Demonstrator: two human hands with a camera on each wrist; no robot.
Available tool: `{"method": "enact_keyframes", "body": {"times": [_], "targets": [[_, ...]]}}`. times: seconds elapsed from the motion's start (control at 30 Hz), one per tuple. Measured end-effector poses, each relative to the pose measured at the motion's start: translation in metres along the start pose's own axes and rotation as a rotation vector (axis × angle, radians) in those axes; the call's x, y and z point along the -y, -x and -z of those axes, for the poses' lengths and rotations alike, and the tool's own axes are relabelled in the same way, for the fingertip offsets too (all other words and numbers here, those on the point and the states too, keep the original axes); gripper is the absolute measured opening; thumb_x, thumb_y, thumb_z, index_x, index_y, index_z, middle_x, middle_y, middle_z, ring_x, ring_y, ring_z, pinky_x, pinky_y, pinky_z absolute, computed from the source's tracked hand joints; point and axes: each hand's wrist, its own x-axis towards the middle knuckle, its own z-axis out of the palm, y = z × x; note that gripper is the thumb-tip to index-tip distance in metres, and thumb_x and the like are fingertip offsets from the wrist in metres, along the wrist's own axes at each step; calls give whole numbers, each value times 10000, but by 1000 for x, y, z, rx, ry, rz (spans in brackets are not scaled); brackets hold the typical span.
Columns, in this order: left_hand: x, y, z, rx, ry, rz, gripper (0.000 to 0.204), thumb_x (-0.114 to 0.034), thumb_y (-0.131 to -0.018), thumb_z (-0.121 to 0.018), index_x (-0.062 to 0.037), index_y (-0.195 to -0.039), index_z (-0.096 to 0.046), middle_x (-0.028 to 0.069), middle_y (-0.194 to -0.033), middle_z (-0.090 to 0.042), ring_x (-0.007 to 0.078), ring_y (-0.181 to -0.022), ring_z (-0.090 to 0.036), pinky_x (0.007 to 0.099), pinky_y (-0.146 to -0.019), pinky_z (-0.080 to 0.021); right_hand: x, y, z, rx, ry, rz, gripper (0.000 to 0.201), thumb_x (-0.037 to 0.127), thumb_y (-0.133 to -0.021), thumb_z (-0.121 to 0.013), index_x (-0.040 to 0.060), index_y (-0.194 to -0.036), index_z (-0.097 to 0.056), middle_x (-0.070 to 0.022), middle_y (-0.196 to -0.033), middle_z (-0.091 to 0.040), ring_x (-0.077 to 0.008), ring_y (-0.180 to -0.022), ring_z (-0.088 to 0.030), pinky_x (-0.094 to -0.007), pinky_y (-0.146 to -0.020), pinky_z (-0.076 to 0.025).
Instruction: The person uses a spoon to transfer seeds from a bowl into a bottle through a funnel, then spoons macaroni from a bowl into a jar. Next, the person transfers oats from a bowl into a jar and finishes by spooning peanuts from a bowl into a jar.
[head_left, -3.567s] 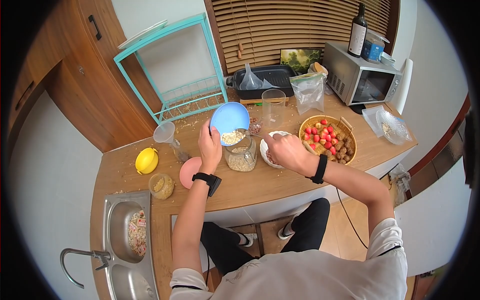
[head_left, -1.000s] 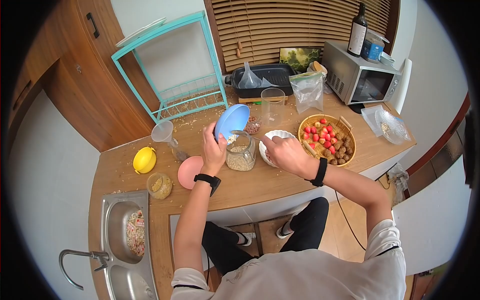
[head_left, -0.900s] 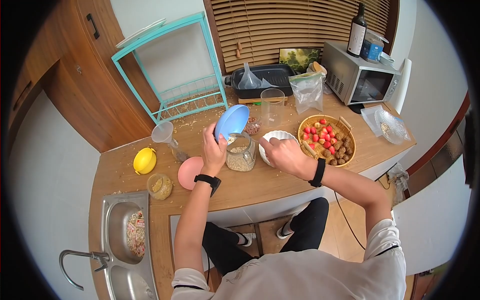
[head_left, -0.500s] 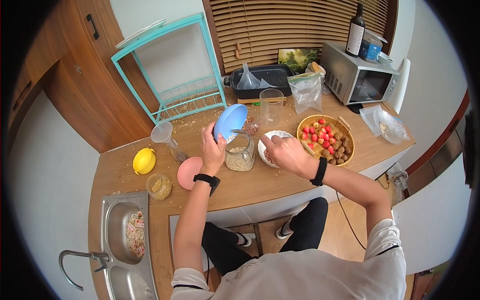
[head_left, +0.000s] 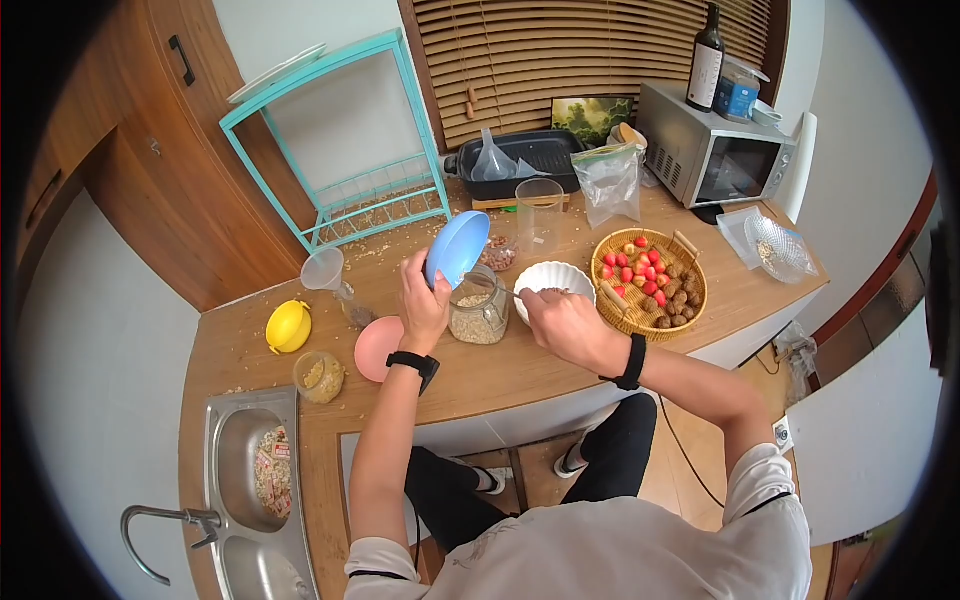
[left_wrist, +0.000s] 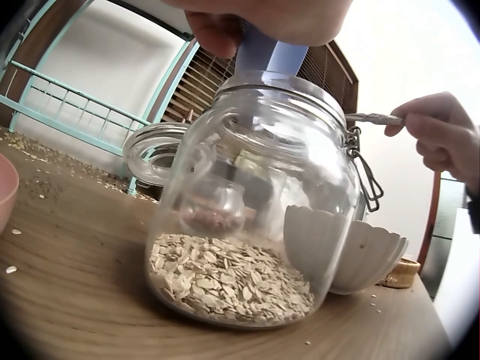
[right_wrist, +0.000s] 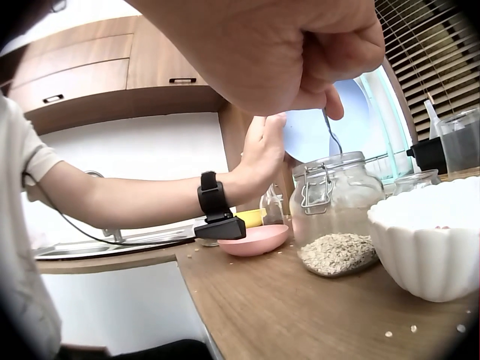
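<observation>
My left hand (head_left: 425, 312) grips a blue bowl (head_left: 462, 246) by its side, tipped steeply over the mouth of a clip-top glass jar (head_left: 476, 322). Rolled oats (left_wrist: 225, 279) cover the bottom of the jar, which stands upright on the counter. Between the thumb and fingers of my right hand (head_left: 570, 325) is the thin metal handle of a spoon (right_wrist: 333, 133). The spoon's far end reaches down to the jar's mouth and its head is hidden. Close to the jar's right side stands a white fluted bowl (right_wrist: 424, 251), partly under my right hand.
A wicker basket (head_left: 618, 312) of red fruit and walnuts is at the right. A pink bowl (head_left: 377, 350), yellow bowl (head_left: 289, 327) and small glass jar (head_left: 319, 377) stand left, near the sink (head_left: 225, 440). Behind are a clear cylinder (head_left: 540, 215) and a turquoise rack (head_left: 335, 215).
The blue bowl has tipped further than at first, and the oats seen in it have gone from view. The spoon has moved from the bowl down to the jar's mouth.
</observation>
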Motion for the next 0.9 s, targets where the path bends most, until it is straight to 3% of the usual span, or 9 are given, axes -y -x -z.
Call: {"method": "enact_keyframes", "body": {"times": [0.4,0.9], "targets": [[1,2,5,21,-44,-28,436,-252,-925,-560,-73,-1311,-464,172,-1116,-574,386,-911,-617,496,-698,-522,-6,-11,-3,-100,43,3,166,57,-816,-613,11,-962,-547,-155,-653,-614,-333,-531,-640,-427,-448,-506],[-5,0,8,3,-88,-91,454,-201,-877,-604,-92,-1297,-469,158,-1115,-588,380,-884,-631,485,-670,-536,-4,-5,5,-16,71,66,312,63,-772,-648,-7,-1058,-544,-142,-721,-618,-323,-569,-652,-417,-480,-522]]}}
